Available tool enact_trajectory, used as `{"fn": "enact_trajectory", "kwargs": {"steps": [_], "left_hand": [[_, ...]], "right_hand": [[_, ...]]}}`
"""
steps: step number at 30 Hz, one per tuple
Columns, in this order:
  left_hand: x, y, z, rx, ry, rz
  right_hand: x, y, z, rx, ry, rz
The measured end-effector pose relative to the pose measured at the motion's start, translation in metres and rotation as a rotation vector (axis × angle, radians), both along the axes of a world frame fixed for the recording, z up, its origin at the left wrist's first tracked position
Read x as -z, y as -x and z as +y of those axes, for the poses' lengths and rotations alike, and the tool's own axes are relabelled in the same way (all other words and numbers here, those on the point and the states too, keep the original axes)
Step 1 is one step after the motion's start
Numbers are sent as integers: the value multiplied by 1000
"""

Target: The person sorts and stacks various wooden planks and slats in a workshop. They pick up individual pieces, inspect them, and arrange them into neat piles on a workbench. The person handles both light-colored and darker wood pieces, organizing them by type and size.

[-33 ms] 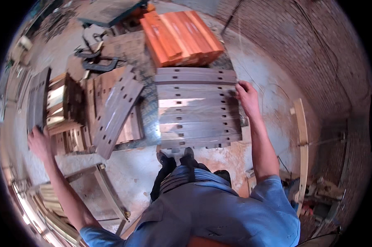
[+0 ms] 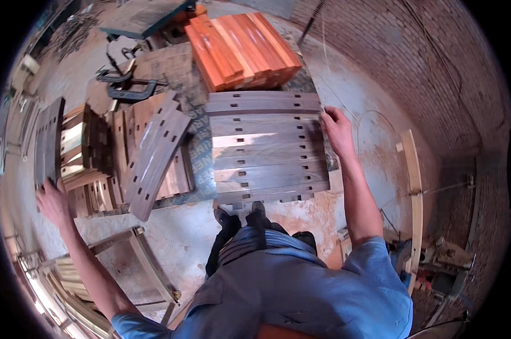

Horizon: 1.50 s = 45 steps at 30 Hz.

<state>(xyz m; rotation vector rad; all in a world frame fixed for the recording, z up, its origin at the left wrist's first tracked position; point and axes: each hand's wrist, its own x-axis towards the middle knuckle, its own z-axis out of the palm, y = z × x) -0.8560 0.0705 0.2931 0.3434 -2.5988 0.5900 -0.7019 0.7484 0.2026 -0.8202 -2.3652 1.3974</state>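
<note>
At the far left, my left hand (image 2: 54, 202) is closed on the near end of a dark slotted wooden board (image 2: 50, 141), which lies against a stack of lighter slotted boards (image 2: 77, 138). My right hand (image 2: 337, 131) has its fingers curled at the right end of a slotted board (image 2: 264, 103) near the top of a row. Below it, several grey-brown slotted boards (image 2: 269, 152) lie side by side, their small rectangular holes lined up at both ends. Between my hands, more slotted boards (image 2: 159, 152) lie slanted across a pile.
A stack of orange-red wooden pieces (image 2: 244, 48) stands behind the row. Dark clamps (image 2: 132, 87) lie at the back left. A wooden frame (image 2: 148, 265) is at the lower left, a long upright timber (image 2: 414, 198) at the right. A brick wall (image 2: 402, 56) rises beyond.
The view has shifted a little, so the boards and stacks appear slightly further left. My left hand, blurred before, is sharper now at the dark board's end. My right hand has hardly moved.
</note>
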Motion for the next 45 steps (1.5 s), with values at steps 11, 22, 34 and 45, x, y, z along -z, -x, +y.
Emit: {"fn": "enact_trajectory", "kwargs": {"steps": [11,22,34,45], "left_hand": [[55,-17,247,669,-1113,-433],[164,18,362,670,-1546,-505],[93,-105,320,878,-1243,-46],[90,-144,218,501,-1764,-444]], "right_hand": [[46,32,41,35,-168,-28],[52,31,29,-11,-147,-72],[14,7,-22,163,983,729],[4,38,-90,-94,778,355]]}}
